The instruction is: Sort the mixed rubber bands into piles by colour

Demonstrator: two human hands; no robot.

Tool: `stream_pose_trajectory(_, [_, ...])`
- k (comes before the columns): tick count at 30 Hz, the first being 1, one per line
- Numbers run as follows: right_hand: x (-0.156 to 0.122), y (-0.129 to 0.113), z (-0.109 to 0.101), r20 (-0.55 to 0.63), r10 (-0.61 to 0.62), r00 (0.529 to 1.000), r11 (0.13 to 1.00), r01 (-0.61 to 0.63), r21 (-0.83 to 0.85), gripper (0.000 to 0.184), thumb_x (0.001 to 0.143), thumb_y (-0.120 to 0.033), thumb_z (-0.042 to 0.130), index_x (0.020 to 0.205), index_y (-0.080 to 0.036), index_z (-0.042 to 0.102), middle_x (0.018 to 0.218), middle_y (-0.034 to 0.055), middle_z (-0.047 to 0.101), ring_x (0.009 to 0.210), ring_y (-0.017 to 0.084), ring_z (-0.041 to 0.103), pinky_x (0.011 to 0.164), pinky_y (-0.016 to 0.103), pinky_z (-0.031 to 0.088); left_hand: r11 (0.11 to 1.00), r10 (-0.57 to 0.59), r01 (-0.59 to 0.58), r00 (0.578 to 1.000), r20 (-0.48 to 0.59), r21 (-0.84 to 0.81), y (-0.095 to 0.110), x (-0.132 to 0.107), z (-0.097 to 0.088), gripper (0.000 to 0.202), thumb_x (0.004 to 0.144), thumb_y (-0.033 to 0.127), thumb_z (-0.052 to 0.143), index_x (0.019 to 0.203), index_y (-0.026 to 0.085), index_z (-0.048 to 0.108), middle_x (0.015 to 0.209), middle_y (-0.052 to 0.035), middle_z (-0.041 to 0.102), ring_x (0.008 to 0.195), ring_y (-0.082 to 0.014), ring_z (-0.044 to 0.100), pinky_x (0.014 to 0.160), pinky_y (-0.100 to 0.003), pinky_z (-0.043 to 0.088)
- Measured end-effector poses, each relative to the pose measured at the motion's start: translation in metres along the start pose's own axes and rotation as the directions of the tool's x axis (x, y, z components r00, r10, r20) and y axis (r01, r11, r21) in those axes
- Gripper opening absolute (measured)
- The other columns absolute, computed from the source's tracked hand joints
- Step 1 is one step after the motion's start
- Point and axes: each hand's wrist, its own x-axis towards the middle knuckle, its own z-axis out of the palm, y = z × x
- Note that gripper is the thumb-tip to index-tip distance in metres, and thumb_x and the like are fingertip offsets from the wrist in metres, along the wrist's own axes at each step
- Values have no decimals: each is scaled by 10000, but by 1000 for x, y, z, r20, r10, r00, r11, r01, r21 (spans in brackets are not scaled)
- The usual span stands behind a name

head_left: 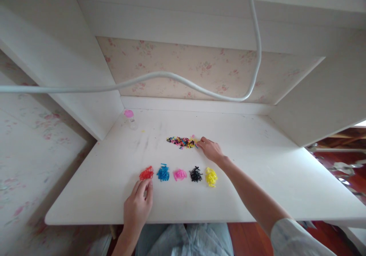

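A mixed heap of small coloured rubber bands (183,142) lies in a long strip on the white desk. My right hand (210,148) touches its right end with closed fingertips. Nearer to me, single-colour piles form a row: red bands (146,173), blue bands (163,173), pink bands (180,175), black bands (196,174) and yellow bands (211,177). My left hand (139,200) rests at the near edge of the red pile, its thumb and fingers drawn together. Whatever either hand pinches is too small or hidden to make out.
A small clear container (132,123) with a pink top (128,113) stands at the desk's back left. A white cable (171,75) hangs across the view above the desk (274,172). White side panels and a papered wall (183,69) enclose the desk.
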Motion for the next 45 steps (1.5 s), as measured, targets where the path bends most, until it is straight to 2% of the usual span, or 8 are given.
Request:
stream_pose_trajectory(11, [-39,0,-2,-248,139,959,969,-80,233,281,964,-343,373,970,-258,641,982,16,602,778,123,590,663,218,396,1000,28,-28,1000,5,4,-1,1,0,155,876,301,516,975,225,609,920,-20,677,759,-125,642,641,-217,473])
stream_pose_trajectory(14, [-57,-24,-7,-264,74,962,959,4,284,281,969,-329,366,975,-245,635,982,23,603,760,113,589,689,211,416,999,40,-40,999,3,-2,0,1,0,153,873,301,523,972,223,610,915,-19,677,762,-124,643,645,-215,474])
stream_pose_trajectory(21, [-81,-83,-7,-145,-323,935,926,344,154,247,962,-225,384,997,-251,627,967,31,620,836,126,589,712,209,411,999,29,-29,1000,-4,-19,3,3,-2,162,874,299,517,970,215,617,868,-13,675,652,-96,619,603,-201,470])
stream_pose_trajectory(28, [-80,-83,-5,-62,-314,948,938,319,136,281,930,-169,391,1007,-283,636,982,28,631,860,145,594,712,208,416,1000,2,-1,999,40,-20,1,1,-1,196,881,314,494,1008,225,614,924,-29,684,720,-111,647,613,-200,494])
stream_pose_trajectory(33, [-84,-74,-6,-126,-275,953,934,296,200,320,932,-168,370,1043,-276,650,1003,40,628,863,131,591,720,210,428,999,-4,5,1000,24,-46,1,2,-2,193,881,316,498,999,226,620,929,-29,686,713,-108,644,612,-200,498])
stream_pose_trajectory(36, [-88,-62,-5,-206,-204,957,920,260,295,312,951,-226,362,1045,-270,656,984,39,632,838,124,598,730,210,435,996,13,-10,999,34,-84,4,7,-6,181,879,296,506,997,220,620,959,-34,684,708,-105,635,633,-209,500])
stream_pose_trajectory(39, [-93,-41,0,-306,-17,952,881,159,445,311,955,-312,373,1009,-246,672,960,43,633,800,121,600,715,207,442,992,21,-13,998,59,-128,16,19,-12,175,882,300,498,978,215,617,1020,-40,677,743,-110,633,664,-220,500])
stream_pose_trajectory(45, [-114,7,32,-292,463,837,695,-138,705,387,896,-487,431,907,-197,687,843,42,623,582,115,514,594,241,434,994,106,-89,943,316,-69,66,66,-6,200,893,317,455,931,230,631,935,-11,676,821,-123,631,748,-239,472])
